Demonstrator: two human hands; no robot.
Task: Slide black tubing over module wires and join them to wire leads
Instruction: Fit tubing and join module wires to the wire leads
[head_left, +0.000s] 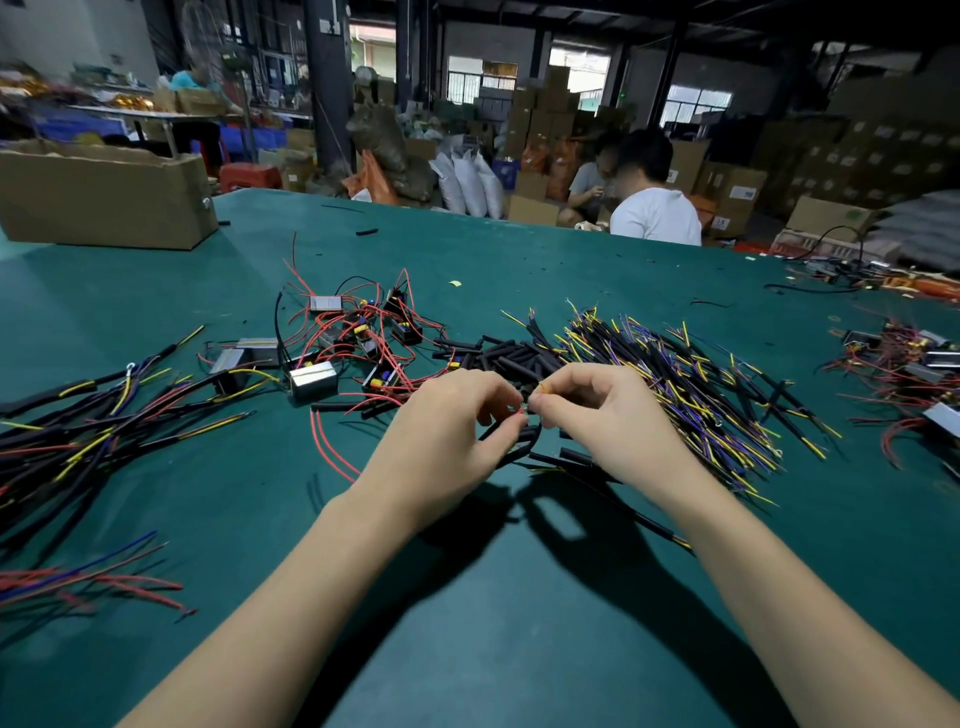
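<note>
Hands: we find the left hand (457, 415) pinching a red module wire (332, 447) at its tip, and the right hand (597, 410) pinching a yellow wire lead (543, 387); the two tips meet between the fingertips, above the green bench (467, 597).
Pose: both forearms reach forward, wrists low, fingers curled inward.
Handling: we judge the wires light, limp and thin; hold close to the stripped ends.
Tubing: short black tubing pieces (498, 353) lie heaped just beyond the hands.
Modules: metal-cased modules (313, 379) lie beyond left.
Leads: a loose pile of leads (691, 374) lies beyond right.
</note>
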